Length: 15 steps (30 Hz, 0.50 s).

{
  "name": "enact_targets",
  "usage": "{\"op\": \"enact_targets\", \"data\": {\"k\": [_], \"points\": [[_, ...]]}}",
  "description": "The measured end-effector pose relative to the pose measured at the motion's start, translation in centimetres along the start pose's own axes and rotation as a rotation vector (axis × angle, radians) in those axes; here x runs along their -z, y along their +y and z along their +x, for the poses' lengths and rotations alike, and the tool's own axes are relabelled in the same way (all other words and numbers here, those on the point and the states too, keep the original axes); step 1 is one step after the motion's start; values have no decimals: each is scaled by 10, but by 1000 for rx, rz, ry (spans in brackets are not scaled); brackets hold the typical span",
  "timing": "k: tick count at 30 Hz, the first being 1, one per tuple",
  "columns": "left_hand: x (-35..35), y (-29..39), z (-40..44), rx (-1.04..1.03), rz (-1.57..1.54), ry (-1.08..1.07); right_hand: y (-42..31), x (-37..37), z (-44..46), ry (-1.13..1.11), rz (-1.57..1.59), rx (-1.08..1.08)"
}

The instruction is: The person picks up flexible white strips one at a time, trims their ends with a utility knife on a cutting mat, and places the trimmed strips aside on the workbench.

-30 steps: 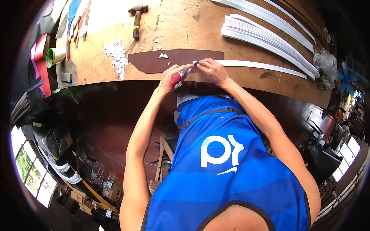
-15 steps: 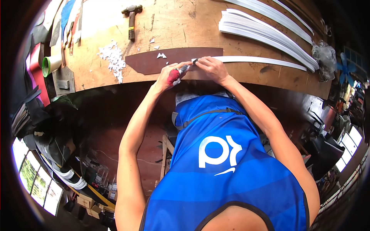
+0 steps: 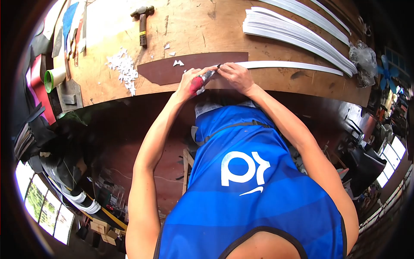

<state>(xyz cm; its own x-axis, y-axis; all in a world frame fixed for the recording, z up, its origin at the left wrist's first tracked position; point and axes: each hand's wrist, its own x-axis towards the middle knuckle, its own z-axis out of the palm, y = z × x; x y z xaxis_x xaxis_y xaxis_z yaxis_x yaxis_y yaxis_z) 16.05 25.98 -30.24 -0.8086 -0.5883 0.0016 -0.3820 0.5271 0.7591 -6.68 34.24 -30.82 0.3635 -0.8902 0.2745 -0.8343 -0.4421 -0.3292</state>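
My left hand [image 3: 189, 83] is closed around a small tool with a red and grey grip [image 3: 199, 84]; its exact kind is hard to make out. A dark tip shows between my two hands. My right hand [image 3: 238, 77] pinches the near end of a long white strip [image 3: 284, 64], which runs off to the right along the bench. Just beyond my hands lies a flat dark-brown board [image 3: 161, 71] with a few white triangular offcuts [image 3: 178, 63] on it. Left of the board is a pile of small white scraps [image 3: 124, 69].
A hammer [image 3: 142, 28] lies at the back of the wooden bench [image 3: 194, 30]. A stack of white strips [image 3: 293, 34] is at the back right, beside a clear plastic bag [image 3: 363, 62]. A green-rimmed cup [image 3: 52, 80] and several hand tools [image 3: 77, 39] sit at the left.
The view has shifted slightly, so the bench things sit a little further left. My hands stay together at the strip's end, with hardly any movement.
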Motion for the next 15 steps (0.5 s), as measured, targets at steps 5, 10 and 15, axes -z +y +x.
{"op": "enact_targets", "data": {"k": [5, 10, 15], "points": [[1, -1, -5, -9, 3, 13, -1, 4, 4, -49, -15, -10], [-4, -4, -9, -41, 20, 30, -2, 2, 2, -48, -25, -23], [2, -4, -14, -65, 2, 33, -2, 3, 5, -43, -29, -9]]}}
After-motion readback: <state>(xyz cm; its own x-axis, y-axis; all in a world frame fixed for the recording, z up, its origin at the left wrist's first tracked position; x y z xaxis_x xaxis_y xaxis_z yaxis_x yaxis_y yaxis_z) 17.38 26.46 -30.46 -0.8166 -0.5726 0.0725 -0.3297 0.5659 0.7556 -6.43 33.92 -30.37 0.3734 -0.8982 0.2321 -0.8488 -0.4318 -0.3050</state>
